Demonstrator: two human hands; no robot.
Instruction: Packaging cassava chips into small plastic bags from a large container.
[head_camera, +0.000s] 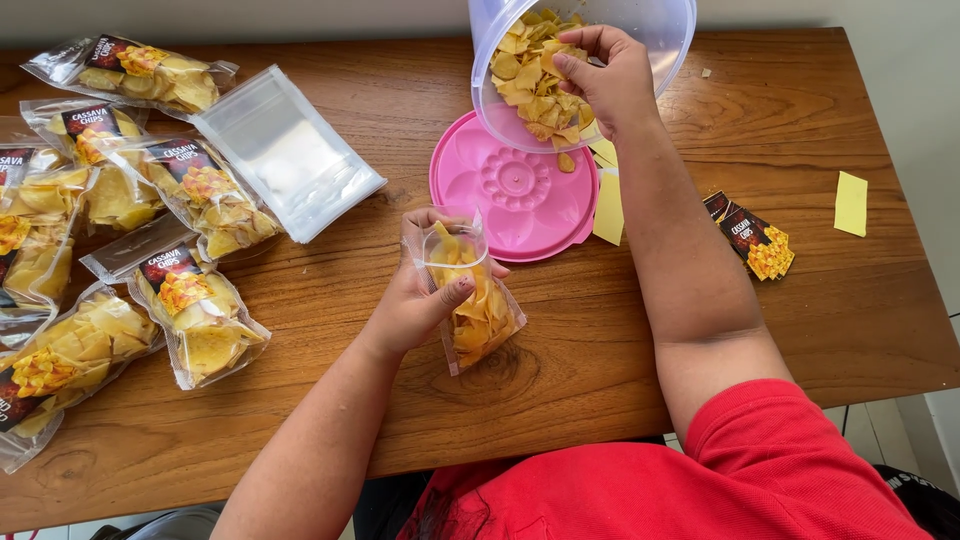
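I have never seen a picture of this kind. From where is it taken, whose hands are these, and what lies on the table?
There is no machine here. One camera sits on a person's head and looks down, so both arms belong to that person, who wears a red shirt.

The left hand holds a small clear bag, open at the top and partly filled with yellow chips. The right hand reaches into a tilted clear plastic tub and grips some of the chips inside it. Under the tub lies its pink round lid.

All this rests on a wooden table. At the left lie several filled chip bags with labels, and a stack of empty clear bags. At the right lie loose printed labels and a yellow paper slip.
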